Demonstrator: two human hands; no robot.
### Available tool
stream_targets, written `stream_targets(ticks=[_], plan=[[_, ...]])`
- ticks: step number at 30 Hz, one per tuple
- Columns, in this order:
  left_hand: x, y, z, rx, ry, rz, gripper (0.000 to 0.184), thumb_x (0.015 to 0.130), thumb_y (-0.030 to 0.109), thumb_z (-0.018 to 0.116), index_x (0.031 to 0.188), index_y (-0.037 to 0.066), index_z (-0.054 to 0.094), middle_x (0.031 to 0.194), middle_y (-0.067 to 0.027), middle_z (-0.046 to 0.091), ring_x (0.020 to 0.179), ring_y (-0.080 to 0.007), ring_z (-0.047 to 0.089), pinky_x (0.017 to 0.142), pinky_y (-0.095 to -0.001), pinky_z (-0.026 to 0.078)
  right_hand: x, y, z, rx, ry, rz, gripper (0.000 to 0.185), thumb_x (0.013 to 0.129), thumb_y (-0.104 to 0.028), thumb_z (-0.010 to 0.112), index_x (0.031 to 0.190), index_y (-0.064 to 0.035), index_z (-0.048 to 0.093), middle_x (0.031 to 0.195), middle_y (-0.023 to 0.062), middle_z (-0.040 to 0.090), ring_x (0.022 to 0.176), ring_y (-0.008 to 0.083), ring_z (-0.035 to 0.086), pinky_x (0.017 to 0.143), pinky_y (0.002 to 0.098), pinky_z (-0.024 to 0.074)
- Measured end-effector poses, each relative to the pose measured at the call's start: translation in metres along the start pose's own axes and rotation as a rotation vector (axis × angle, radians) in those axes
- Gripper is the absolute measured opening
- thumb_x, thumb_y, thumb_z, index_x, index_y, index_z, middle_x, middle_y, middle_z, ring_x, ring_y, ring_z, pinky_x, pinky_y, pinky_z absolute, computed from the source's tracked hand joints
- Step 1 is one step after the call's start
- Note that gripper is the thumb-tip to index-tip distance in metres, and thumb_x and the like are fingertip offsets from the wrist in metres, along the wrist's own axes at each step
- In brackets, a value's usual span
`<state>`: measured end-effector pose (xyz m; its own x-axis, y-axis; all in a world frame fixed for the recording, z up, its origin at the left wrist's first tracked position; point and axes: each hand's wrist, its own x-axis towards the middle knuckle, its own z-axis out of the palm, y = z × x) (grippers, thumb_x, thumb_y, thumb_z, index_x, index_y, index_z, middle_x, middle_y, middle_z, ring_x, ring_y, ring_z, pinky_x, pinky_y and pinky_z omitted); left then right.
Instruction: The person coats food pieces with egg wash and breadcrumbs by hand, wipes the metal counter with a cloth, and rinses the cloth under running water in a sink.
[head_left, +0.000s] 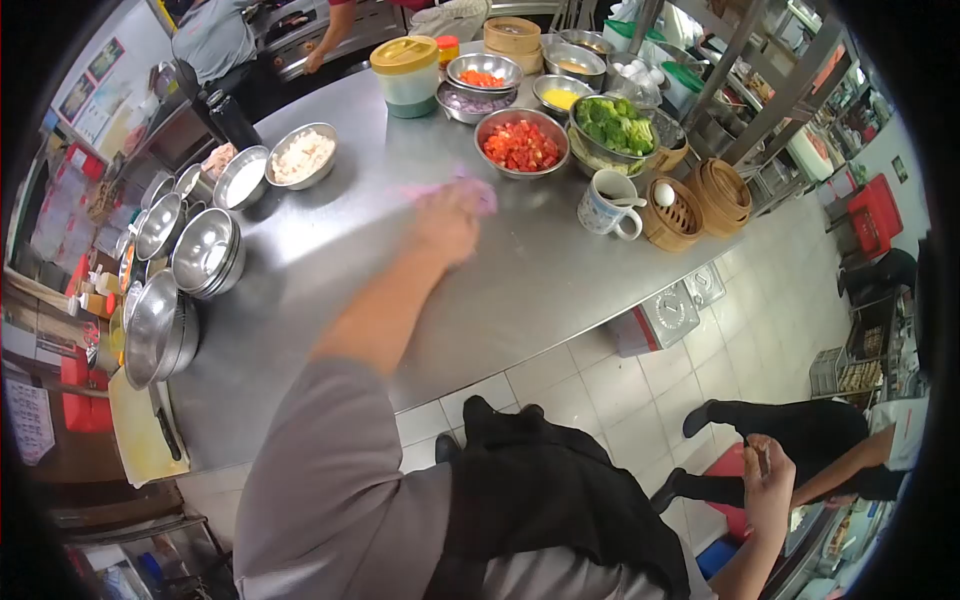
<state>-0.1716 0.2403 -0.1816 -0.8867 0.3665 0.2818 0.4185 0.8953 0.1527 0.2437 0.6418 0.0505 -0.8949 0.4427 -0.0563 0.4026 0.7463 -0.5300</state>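
Note:
My left hand (pixel 449 224) reaches far across the steel table (pixel 350 260) and presses a crumpled pink-purple cloth (pixel 482 194) against its surface. Part of the cloth is hidden beneath the fingers. Beyond it stands a steel bowl of chopped red tomatoes (pixel 521 146). Out at the lower right, away from the table, my right hand (pixel 770 476) is raised with its fingers curled. Something small and dark shows at its fingertips, too unclear to name.
Steel bowls (pixel 207 255) and a cutting board (pixel 140 435) with a knife (pixel 168 430) line the left side. A mug (pixel 607 205), bamboo steamers (pixel 715 195) and broccoli (pixel 612 125) stand right. Another person (pixel 835 450) is close at lower right; others work behind the table.

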Motion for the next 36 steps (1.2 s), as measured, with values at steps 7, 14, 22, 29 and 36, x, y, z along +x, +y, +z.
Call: stream_targets(ticks=[7,14,22,29,36], plan=[[-0.098,0.216,0.004,-0.887,-0.064,0.652,0.011,0.078,0.010,0.063,0.084,0.013,0.071,0.085,-0.0086,0.066,0.084,-0.0267,0.064,0.083,-0.0402,0.048,0.043,-0.024,0.027,-0.005,-0.066,-0.203,0.014,0.090,-0.001,0.064,0.102,0.0064,0.065,0.083,0.0170,0.068,0.072,0.0186,0.064,0.066,0.0299,0.0501],[-0.056,0.123,-0.073,-0.830,0.186,0.005,0.016,0.088,0.014,0.057,0.098,0.011,0.069,0.086,-0.0114,0.064,0.086,-0.0285,0.065,0.074,-0.0393,0.054,0.036,-0.014,0.020,0.032,-0.038,-0.127,0.013,0.089,-0.002,0.064,0.100,0.0034,0.066,0.085,0.0150,0.068,0.069,0.0159,0.060,0.064,0.0295,0.0491],[0.056,-0.030,0.021,0.027,0.170,-0.392,0.050,0.097,0.028,0.048,0.144,0.010,0.046,0.145,-0.0127,0.045,0.139,-0.0326,0.036,0.115,-0.0592,0.022,0.026,-0.022,0.016,-0.179,-0.101,-0.086,0.018,0.088,-0.004,0.065,0.104,0.0052,0.067,0.081,0.0114,0.067,0.068,0.0133,0.059,0.063,0.0287,0.0487],[0.029,-0.098,-0.015,-0.019,0.025,-0.615,0.054,0.098,0.029,0.043,0.149,0.011,0.040,0.152,-0.0122,0.039,0.143,-0.0311,0.033,0.119,-0.0538,0.019,0.043,-0.027,0.033,-0.145,-0.261,-0.073,0.018,0.089,-0.004,0.064,0.103,0.0073,0.065,0.077,0.0100,0.066,0.066,0.0117,0.061,0.060,0.0269,0.0491],[-0.154,-0.149,-0.117,0.155,-0.108,-1.022,0.059,0.098,0.035,0.043,0.153,0.015,0.033,0.154,-0.0182,0.038,0.141,-0.0348,0.037,0.120,-0.0512,0.021,0.076,-0.036,0.058,-0.155,-0.382,-0.202,0.022,0.091,-0.006,0.062,0.108,0.0074,0.065,0.086,0.0159,0.070,0.077,0.0174,0.067,0.069,0.0305,0.0523]])
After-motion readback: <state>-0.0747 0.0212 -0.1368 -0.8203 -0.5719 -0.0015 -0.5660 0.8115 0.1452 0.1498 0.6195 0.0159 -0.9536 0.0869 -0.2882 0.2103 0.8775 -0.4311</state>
